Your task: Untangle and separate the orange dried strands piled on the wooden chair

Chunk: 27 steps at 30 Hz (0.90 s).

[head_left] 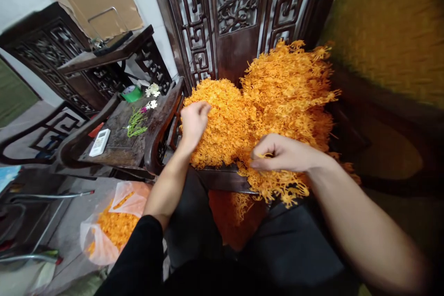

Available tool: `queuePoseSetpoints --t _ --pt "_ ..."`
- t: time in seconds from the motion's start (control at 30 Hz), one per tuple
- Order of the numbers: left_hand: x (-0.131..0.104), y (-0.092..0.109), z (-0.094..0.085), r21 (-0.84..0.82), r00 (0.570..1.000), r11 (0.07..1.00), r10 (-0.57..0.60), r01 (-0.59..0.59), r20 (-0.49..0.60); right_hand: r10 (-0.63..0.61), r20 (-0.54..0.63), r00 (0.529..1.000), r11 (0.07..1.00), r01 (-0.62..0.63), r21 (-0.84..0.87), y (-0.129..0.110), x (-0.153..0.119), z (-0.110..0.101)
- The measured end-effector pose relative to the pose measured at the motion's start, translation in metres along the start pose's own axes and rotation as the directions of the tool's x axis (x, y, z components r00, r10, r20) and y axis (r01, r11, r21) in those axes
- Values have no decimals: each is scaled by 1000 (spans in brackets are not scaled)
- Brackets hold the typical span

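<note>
Two heaps of small orange plastic-looking pieces lie side by side on a dark wooden seat (222, 179). The left heap (225, 120) is made of compact, crumb-like bits. Branching, stringy sprigs make up the taller right heap (287, 88), which spills over the seat's front edge. My left hand (194, 122) is closed in a pinch at the left side of the compact heap; anything between its fingers is hidden. At the front of the sprig heap, my right hand (280, 152) is closed with a thin orange sprig (266, 155) showing at its fingers.
To the left, a wooden chair holds a white remote control (100, 142), green tape (132, 94), green stems (136, 123) and white flowers (151, 90). A plastic bag (93, 240) of orange pieces sits on the floor. A carved wooden backrest (239, 51) rises behind the heaps.
</note>
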<state>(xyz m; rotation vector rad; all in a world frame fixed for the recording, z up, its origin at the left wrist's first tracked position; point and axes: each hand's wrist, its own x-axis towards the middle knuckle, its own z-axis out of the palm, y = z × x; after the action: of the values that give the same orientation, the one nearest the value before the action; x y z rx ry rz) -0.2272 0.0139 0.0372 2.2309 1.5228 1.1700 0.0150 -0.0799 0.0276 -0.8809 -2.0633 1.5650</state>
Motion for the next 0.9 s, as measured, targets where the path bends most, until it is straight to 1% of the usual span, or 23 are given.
queuePoseSetpoints --t 0.03,0.1,0.13,0.2,0.27,0.33,0.37,0.43,0.47,0.5,0.53,0.57,0.6,0.63,0.67,0.7,0.73,0.77,0.8,0.83,0.9 --pt "10 -6 -4 -7 998 1000 -28 27 -64 8 -22 1000 1000 -8 9 0 1 1" --pt "30 -12 -6 -26 996 999 -45 43 -72 59 -136 989 998 -56 25 4 7 3" --pt "40 -12 -3 -27 998 999 -26 24 -56 84 -195 977 996 -77 41 8 11 3" --pt "61 -8 10 -2 997 999 53 -53 -53 108 -278 955 993 -91 73 16 20 4" --pt "80 -4 24 43 988 991 130 -127 -83 115 -308 944 991 -89 99 22 25 5" --pt "95 -5 33 116 986 982 159 -152 -55 118 -303 946 989 -85 122 24 26 7" --pt "102 -7 34 158 987 976 158 -153 -18 119 -301 946 988 -82 133 24 25 7" --pt "108 -14 30 219 989 965 140 -147 48 125 -307 943 985 -80 156 24 23 7" --pt "107 -16 26 222 990 965 129 -138 53 129 -316 940 983 -78 169 24 23 7" --pt "104 -18 21 203 993 972 118 -121 26 132 -332 934 980 -73 186 24 23 6" --pt "97 -17 17 162 994 982 104 -99 -23 136 -358 924 975 -61 212 25 23 5" --pt "88 -15 14 102 994 992 83 -75 -74 141 -396 907 967 -40 253 26 24 5" --pt "75 -10 13 24 993 998 57 -55 -101 151 -444 883 951 -8 308 27 25 4" --pt "59 -4 13 -70 996 997 28 -34 -87 166 -493 854 928 33 370 27 27 4" --pt "41 4 15 -178 1000 984 4 -7 -12 186 -535 824 899 78 432 28 28 4" --pt "23 12 19 -297 992 954 5 33 128 205 -566 799 864 124 487 27 30 5" --pt "5 19 23 -400 960 912 33 84 278 220 -587 779 829 167 533 27 32 7" --pt "-12 26 28 -474 920 871 73 129 386 230 -599 767 797 204 568 26 33 9" --pt "-26 31 32 -514 888 842 102 163 448 235 -602 763 769 233 596 24 34 11" --pt "-37 35 35 -534 872 825 112 186 476 236 -600 764 745 255 617 23 34 13" --pt "-48 37 39 -544 879 813 88 208 468 222 -594 773 720 281 635 20 35 17"
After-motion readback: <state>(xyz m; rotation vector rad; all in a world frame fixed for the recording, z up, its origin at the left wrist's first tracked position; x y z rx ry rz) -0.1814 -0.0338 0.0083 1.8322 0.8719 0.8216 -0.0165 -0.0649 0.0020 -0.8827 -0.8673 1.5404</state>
